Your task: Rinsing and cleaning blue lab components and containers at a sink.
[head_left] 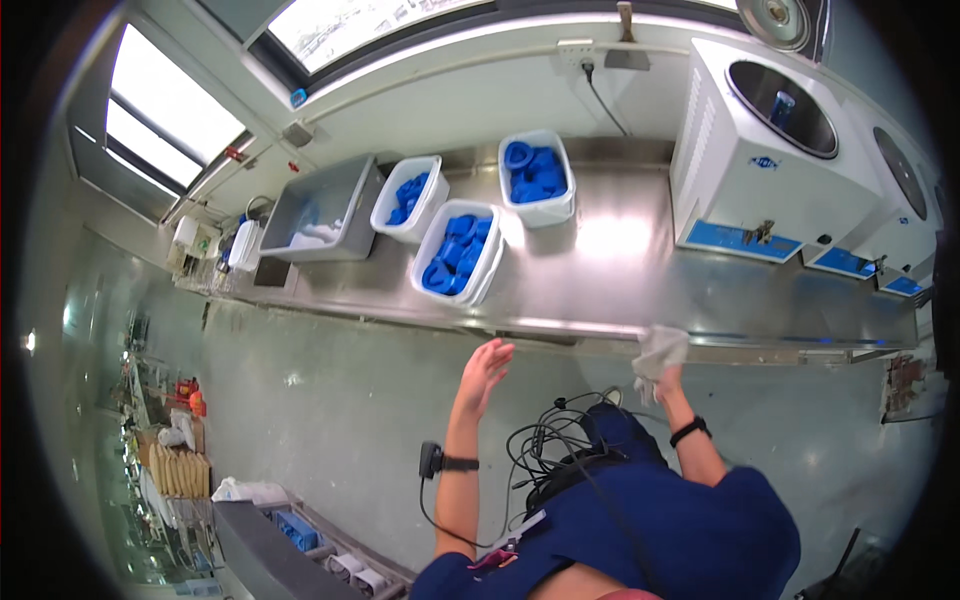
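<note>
My right hand [668, 382] is closed around a pale grey-white cloth [662, 350], which bunches up above the fingers at the front edge of the steel counter [620, 290]. In front of that same edge, my left hand [486, 372] is raised with fingers stretched out and nothing in it. The closest thing beyond it is a white tub [484, 290] of blue plastic parts [460, 250]. Two more white tubs of blue parts, one at the back left [432, 222] and one at the back right [552, 212], stand behind it.
A grey bin [330, 245] with whitish contents sits left of the tubs. White machines with round steel openings, the nearest [735, 175] fully in view, occupy the counter's right end. Black cables [545, 440] hang by my body. A grey cart [270, 550] stands at lower left.
</note>
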Motion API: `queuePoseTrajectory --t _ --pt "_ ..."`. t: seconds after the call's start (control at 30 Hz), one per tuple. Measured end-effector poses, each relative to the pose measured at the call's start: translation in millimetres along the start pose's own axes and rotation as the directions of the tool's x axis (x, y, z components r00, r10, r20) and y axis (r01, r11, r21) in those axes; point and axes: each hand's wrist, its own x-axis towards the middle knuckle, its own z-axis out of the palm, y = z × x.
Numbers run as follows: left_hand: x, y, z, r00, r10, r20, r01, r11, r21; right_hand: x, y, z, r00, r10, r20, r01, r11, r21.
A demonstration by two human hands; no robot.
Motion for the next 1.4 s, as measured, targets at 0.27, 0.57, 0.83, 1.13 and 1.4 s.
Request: queuePoseTrajectory --t 0.27,0.57,0.83,1.13,1.4 --pt "284 1 148 0.928 -0.312 0.206 0.348 0.52 -0.781 -55 -70 -182 0.899 -0.328 -0.291 0.272 0.938 -0.214" --pt "533 45 156 0.867 -0.484 0.121 0.344 0.404 -0.848 -161 -171 -71 0.627 -0.054 -0.777 0.408 0.873 0.268" --pt "518 17 155 0.843 -0.515 -0.155 0.144 0.493 -0.858 -207 -88 -116 0.534 -0.103 -0.839 0.375 0.918 0.126" --pt "316 -41 88 0.941 -0.3 -0.159 0.243 0.922 -0.301 -52 -100 -67 0.724 -0.424 -0.545 0.305 0.904 -0.298" --pt "336 -1 9 0.945 -0.294 0.142 0.176 0.826 0.536 -40 -172 -3 0.629 -0.665 -0.403 0.317 0.693 -0.648"
